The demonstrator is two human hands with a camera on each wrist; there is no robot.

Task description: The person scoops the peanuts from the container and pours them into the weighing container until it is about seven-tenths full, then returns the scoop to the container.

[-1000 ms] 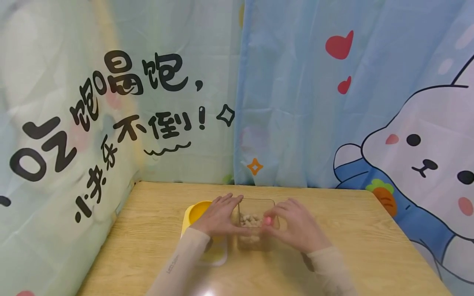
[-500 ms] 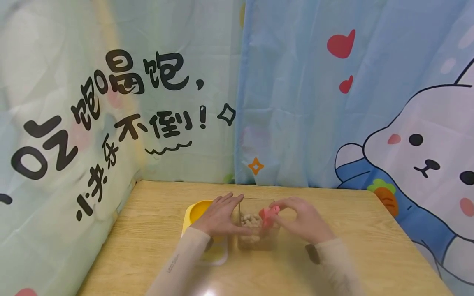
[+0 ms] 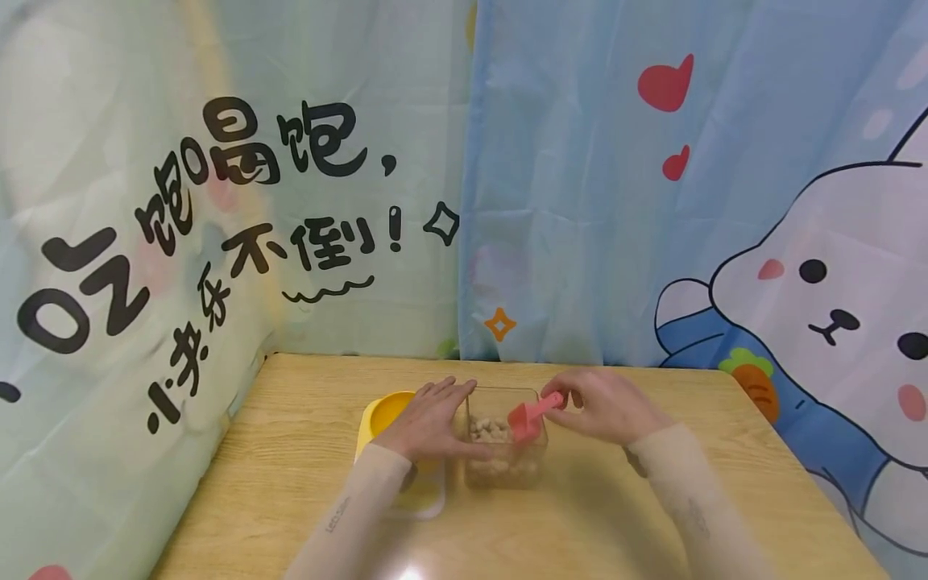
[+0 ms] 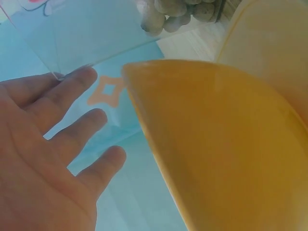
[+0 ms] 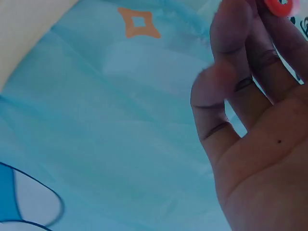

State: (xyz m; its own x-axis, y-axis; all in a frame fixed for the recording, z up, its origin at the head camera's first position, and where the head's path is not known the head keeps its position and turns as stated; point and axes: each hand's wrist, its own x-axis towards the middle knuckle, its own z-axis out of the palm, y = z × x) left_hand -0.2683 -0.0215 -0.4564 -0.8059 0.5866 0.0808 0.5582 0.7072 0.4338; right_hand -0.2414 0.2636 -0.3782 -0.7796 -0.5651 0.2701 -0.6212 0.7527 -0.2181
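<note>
Lower centre of head view, on worktop (image 3: pixel 652 515) | clear box (image 3: pixel 505 471) of pale pellets | left hand (image 3: pixel 429 420) flat, fingers straight, bracing box wall | right hand (image 3: pixel 607 407) pinching pink scoop (image 3: pixel 529 416) handle | advice: keep box braced, dip scoop shallow, lift level | yellow bowl (image 3: pixel 384 412) just left.

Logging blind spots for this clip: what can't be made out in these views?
- Pink plastic scoop: right wrist view shows only its handle end at the top edge; the right hand covers the rest.
- Pale pieces in the clear plastic box: too small in the head view to identify.
- Yellow bowl: the left hand hides part; its inside is unseen.
</note>
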